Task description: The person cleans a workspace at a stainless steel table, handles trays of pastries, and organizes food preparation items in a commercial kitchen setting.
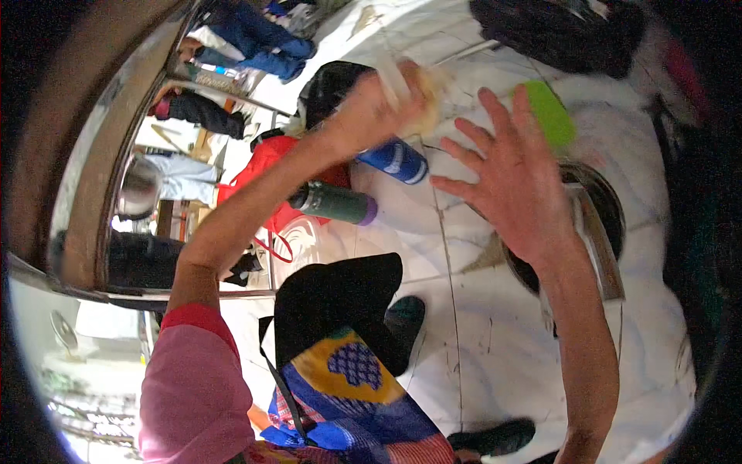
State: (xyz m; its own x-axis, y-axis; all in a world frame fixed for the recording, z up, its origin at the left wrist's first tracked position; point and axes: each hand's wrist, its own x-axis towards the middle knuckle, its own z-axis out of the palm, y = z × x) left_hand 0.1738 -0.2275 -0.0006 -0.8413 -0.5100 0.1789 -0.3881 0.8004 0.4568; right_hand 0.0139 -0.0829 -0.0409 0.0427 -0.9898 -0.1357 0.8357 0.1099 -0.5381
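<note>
My left hand [379,108], its arm in a pink sleeve [189,387] with a red hem, is raised at the upper middle. Its fingers are closed around a blurred, pale, whitish thing [395,83] whose kind I cannot make out. My right hand [510,178] is held up to the right of it, fingers spread and nothing in them. A blue cylindrical bottle [396,160] lies just below my left hand. Beyond the right fingertips rests a flat bright green thing [550,114]. Behind my right wrist is a dark round pan-like thing [610,197], partly hidden.
A dark green bottle [336,203] with a purple end lies near a red bag [259,166] and a black bag [321,87]. Dark cloth [556,31] is at the far right on the white tiled floor [479,363]. A mirror [166,182] along the left shows people.
</note>
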